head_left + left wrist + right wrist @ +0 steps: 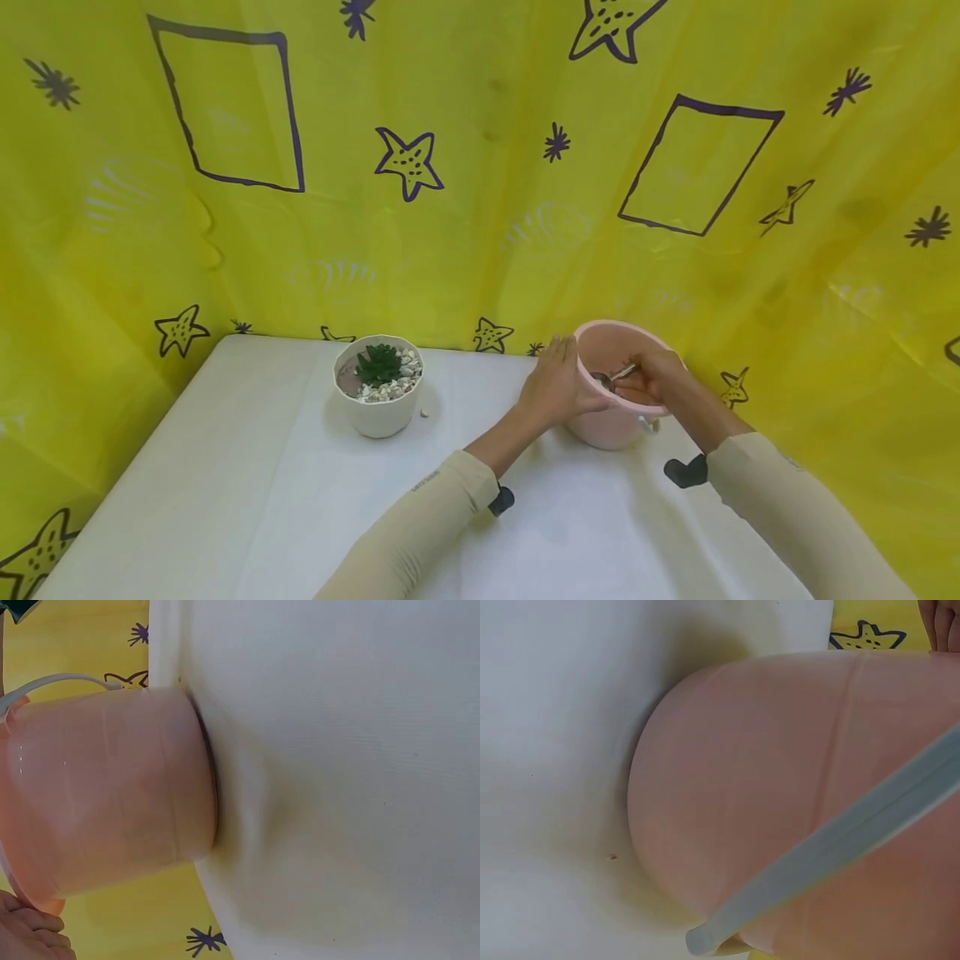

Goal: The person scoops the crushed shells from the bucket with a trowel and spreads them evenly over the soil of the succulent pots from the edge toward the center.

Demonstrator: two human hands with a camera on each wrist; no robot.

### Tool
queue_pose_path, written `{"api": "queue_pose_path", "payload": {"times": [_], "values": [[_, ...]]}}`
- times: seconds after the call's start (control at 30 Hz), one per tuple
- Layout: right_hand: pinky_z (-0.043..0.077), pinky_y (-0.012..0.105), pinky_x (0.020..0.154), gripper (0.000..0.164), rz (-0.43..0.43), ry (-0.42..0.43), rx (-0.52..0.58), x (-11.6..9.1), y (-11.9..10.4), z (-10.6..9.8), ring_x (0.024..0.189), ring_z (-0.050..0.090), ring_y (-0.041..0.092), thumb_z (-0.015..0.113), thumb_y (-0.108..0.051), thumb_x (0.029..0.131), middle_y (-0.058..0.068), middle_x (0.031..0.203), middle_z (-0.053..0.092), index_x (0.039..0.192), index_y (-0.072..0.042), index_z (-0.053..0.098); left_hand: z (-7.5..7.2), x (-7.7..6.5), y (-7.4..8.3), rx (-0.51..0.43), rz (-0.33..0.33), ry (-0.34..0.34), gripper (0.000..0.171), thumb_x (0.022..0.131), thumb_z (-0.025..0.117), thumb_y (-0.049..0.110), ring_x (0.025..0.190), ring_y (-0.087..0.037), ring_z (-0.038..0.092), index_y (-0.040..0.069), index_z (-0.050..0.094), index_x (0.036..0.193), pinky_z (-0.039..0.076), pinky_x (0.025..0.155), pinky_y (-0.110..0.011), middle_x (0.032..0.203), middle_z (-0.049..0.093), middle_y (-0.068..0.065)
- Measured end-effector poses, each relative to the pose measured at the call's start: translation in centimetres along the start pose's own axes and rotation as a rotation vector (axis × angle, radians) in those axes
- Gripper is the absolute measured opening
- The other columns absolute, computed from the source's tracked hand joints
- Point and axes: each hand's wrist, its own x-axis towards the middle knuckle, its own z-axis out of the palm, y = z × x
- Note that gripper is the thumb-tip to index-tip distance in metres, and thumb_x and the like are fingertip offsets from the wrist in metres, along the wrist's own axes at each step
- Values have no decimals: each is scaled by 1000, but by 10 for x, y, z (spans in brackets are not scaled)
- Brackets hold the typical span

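Note:
A pink bucket (607, 429) with a pale grey handle (840, 832) stands upright toward the back right of the white table. My left hand (553, 385) grips it by the left side of the rim, with the thumb along the near side. Inside the bucket's mouth, my right hand (658, 377) pinches a metal spoon (624, 372), its bowl pointing left and down. Whatever lies at the bottom of the bucket cannot be made out. In the left wrist view the bucket (112, 787) appears sideways, with the left hand (30, 930) at its rim.
Left of the bucket stands a white faceted pot (381, 417) holding a green succulent (378, 364), white pebbles and a brownish patch. One small pebble (424, 413) lies beside it on the table (300, 517). A yellow curtain (480, 217) with printed starfish hangs behind.

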Motion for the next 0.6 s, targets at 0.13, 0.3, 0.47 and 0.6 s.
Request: {"api": "queue_pose_path", "payload": {"times": [0.13, 0.3, 0.47, 0.6], "values": [[64, 37, 64, 26, -17, 12, 9, 0, -1, 0, 61, 75, 26, 34, 6, 107, 14, 68, 68, 94, 8, 56, 0, -1, 0, 10, 1, -2, 119, 83, 81, 66, 156, -30, 30, -1, 26, 163, 24, 125, -35, 166, 38, -17], [63, 34, 66, 44, -41, 42, 13, 0, -4, -2, 61, 75, 23, 36, 6, 108, 11, 68, 68, 74, -1, 63, -2, -1, -1, 17, -10, -18, 119, 83, 80, 67, 156, -29, 28, -1, 25, 164, 24, 125, -35, 167, 36, -17], [64, 36, 67, 39, -50, 61, 27, -3, -6, -3, 63, 76, 24, 39, 8, 107, 10, 70, 68, 79, -2, 65, -1, 0, -2, 16, -12, -10, 119, 82, 81, 68, 155, -29, 30, 0, 26, 164, 27, 124, -35, 166, 37, -16], [64, 38, 66, 35, -42, 59, 39, -5, -8, -4, 61, 76, 25, 38, 8, 106, 12, 71, 69, 84, 3, 65, 1, 1, -3, 20, -9, -10, 120, 82, 81, 67, 155, -29, 30, 1, 25, 164, 27, 124, -35, 167, 37, -15]]}}
